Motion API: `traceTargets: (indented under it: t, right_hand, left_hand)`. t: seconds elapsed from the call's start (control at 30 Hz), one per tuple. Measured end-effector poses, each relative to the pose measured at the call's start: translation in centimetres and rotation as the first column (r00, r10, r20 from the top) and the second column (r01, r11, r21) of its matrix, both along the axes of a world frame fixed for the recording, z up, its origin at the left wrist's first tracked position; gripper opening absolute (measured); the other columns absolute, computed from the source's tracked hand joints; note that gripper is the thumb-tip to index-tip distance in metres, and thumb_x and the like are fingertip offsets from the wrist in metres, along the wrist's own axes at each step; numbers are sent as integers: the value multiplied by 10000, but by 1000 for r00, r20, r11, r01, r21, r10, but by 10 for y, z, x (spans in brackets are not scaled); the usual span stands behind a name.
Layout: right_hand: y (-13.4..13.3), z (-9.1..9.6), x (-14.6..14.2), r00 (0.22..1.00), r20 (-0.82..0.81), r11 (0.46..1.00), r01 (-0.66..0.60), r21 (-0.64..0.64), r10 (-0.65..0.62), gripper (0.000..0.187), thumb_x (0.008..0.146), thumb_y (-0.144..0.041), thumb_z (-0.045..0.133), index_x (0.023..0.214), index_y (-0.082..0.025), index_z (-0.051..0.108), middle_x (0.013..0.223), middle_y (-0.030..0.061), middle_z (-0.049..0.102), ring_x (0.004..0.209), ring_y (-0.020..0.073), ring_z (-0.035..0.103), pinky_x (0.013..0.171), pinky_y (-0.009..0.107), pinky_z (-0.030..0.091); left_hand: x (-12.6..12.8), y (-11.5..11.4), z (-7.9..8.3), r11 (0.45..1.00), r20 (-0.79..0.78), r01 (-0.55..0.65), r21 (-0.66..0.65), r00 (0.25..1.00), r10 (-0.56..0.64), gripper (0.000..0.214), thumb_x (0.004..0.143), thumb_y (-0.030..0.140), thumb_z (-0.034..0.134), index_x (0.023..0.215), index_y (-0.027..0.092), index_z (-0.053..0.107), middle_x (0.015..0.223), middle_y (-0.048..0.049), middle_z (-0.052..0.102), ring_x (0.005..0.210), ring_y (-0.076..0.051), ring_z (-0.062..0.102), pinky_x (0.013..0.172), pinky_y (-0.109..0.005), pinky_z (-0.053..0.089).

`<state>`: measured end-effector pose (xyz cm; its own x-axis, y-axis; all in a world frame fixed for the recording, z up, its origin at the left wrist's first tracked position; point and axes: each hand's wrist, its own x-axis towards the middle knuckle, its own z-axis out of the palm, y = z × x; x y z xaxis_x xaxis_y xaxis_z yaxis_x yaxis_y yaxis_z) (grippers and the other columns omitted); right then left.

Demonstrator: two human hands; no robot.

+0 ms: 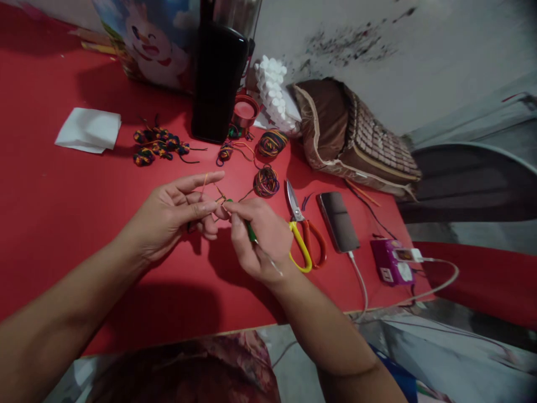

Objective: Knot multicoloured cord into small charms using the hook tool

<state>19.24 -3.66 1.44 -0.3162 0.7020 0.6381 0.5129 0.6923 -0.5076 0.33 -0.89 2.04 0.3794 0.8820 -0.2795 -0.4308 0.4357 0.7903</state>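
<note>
My left hand [176,215] hovers over the red table [62,201], index finger stretched out, with a thin multicoloured thread [210,193] looped over the fingers and pinched by thumb and middle finger. My right hand [260,238] is closed on a green-handled crochet hook [254,235], its tip meeting the thread at my left fingertips. The thread runs right to a small multicoloured yarn ball [265,182]. A second yarn ball [272,142] lies behind it.
Yellow and orange scissors [304,235] and a phone [338,220] on a cable lie right of my hands, then a purple charger box [392,262]. Several small crocheted pieces [157,145], a white paper [89,130], a black bottle [218,78] and a brown pillow [356,134] stand further back.
</note>
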Motion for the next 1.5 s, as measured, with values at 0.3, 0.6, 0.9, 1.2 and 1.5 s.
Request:
traceTargets:
  t: [0.3,0.6,0.9,1.2,1.5]
  right_hand:
    - [1,8,16,899,-438,929,-141,-341,-24,168,982,-234,632,975,-226,800,751,20,722,611,157,631,624,329,524]
    - [14,10,23,677,-729,817,-362,-448,-100,150,803,-226,678,772,-197,821,587,5,637,403,89,402,389,239,247]
    - [26,7,12,483,-867,687,-591,-423,-119,154,775,-195,671,729,-184,818,542,-4,645,330,59,364,312,193,196]
    - [19,5,2,451,-878,646,-624,-440,-162,119,856,-276,705,816,-202,789,613,-12,685,359,67,463,362,198,348]
    - [20,0,-6,436,-864,680,-556,-478,-250,105,887,-308,696,887,-214,742,642,-38,685,389,60,447,392,197,412]
  left_hand:
    - [-10,7,3,980,52,161,-114,986,-155,435,791,66,810,1223,104,779,690,-55,772,432,-106,645,444,-164,533]
    - [-14,9,7,934,249,314,-171,931,-267,359,790,59,800,1147,88,817,655,-42,735,411,-66,564,380,-130,467]
    - [-12,5,2,948,285,284,-145,929,-234,388,801,51,798,1184,107,822,674,-51,739,444,-84,595,413,-152,519]
    - [-2,1,-10,981,311,179,-78,939,-146,375,826,85,832,1178,215,846,741,-62,784,512,-87,665,493,-136,559]
    - [6,-5,-2,997,244,-49,64,969,32,418,844,82,816,1220,263,831,759,-37,789,521,-105,658,495,-180,587]
